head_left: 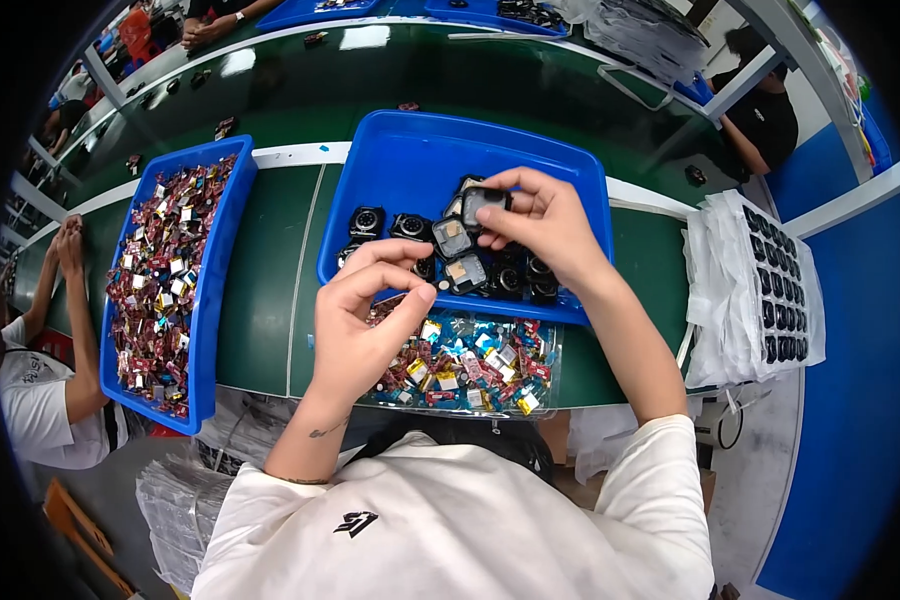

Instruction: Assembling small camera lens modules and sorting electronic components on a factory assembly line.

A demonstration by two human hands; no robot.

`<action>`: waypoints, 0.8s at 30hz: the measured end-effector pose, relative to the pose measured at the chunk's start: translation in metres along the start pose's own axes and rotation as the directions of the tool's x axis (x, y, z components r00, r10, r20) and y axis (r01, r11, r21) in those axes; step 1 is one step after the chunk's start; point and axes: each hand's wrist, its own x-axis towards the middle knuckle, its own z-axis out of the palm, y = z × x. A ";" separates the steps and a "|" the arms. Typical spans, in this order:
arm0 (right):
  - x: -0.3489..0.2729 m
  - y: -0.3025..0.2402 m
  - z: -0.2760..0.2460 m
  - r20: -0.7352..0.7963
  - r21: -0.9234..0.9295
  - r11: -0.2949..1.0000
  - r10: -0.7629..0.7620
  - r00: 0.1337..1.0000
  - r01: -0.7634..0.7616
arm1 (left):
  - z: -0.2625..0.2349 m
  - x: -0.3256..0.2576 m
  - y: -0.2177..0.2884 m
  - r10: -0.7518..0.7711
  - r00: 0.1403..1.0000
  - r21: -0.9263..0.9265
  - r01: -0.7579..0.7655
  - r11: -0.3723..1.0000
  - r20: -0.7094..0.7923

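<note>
Blue bin (380,170): smooth plastic, moderate gloss. Green work surface (300,105): smooth, glossy, with bright light reflections. Black cases (367,221): plastic in appearance, shiny. Grey cover (484,206): translucent, apparently plastic, smooth-faced. Parts tray (554,378): clear, glossy plastic. White wrapping (712,290): thin, wrinkled, film-like. Shirt (470,520): matt cloth, softly creased.

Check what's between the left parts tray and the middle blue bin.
Green tabletop up to the blue bin, with a thin pale line and, toward the far end, a white strip. Head view.
</note>
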 end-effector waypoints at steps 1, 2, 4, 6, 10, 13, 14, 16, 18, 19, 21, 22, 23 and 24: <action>-0.009 0.002 0.008 0.031 0.030 0.999 0.013 0.999 -0.014 | 0.003 0.004 0.000 0.028 1.000 0.056 -0.027 0.998 -0.013; -0.017 0.006 0.012 0.094 0.025 0.999 0.030 0.995 -0.033 | 0.004 0.007 -0.001 0.073 0.997 0.139 -0.070 0.988 -0.021; -0.031 0.009 0.020 0.151 0.035 0.999 0.028 0.988 -0.034 | 0.006 0.008 -0.004 0.112 0.994 0.223 -0.106 0.969 -0.014; -0.038 0.012 0.022 0.203 0.052 0.998 0.015 0.979 -0.026 | 0.010 0.008 -0.003 0.138 0.990 0.330 -0.130 0.935 -0.002; -0.044 0.022 0.024 0.169 0.192 0.981 -0.004 0.986 -0.029 | 0.017 0.010 -0.004 0.140 0.990 0.439 -0.138 0.888 0.028; -0.045 0.026 0.021 0.167 0.179 0.984 -0.027 0.986 -0.003 | 0.020 0.011 -0.005 0.122 0.992 0.467 -0.120 0.876 0.026; -0.045 0.027 0.020 0.183 0.193 0.981 -0.019 0.983 -0.017 | 0.021 0.012 -0.005 0.111 0.993 0.483 -0.111 0.868 0.029; -0.045 0.026 0.019 0.189 0.186 0.982 -0.008 0.982 -0.028 | 0.021 0.012 -0.006 0.097 0.995 0.477 -0.101 0.873 0.034; -0.045 0.026 0.019 0.198 0.176 0.984 0.003 0.980 -0.038 | 0.022 0.013 -0.007 0.084 0.996 0.471 -0.090 0.877 0.034; -0.046 0.027 0.019 0.195 0.169 0.985 -0.002 0.981 -0.031 | 0.022 0.014 -0.007 0.084 0.996 0.463 -0.093 0.881 0.040; -0.046 0.028 0.019 0.191 0.163 0.986 -0.005 0.982 -0.026 | 0.022 0.014 -0.006 0.082 0.996 0.455 -0.095 0.885 0.047; -0.046 0.029 0.019 0.186 0.155 0.988 -0.003 0.982 -0.027 | 0.023 0.014 -0.006 0.064 0.997 0.432 -0.071 0.899 0.030; -0.045 0.029 0.019 0.182 0.147 0.989 -0.001 0.983 -0.027 | 0.023 0.014 -0.007 0.046 0.999 0.409 -0.048 0.911 0.014; -0.046 0.030 0.019 0.182 0.147 0.989 0.001 0.983 -0.028 | 0.024 0.014 -0.007 0.045 0.999 0.408 -0.047 0.912 0.014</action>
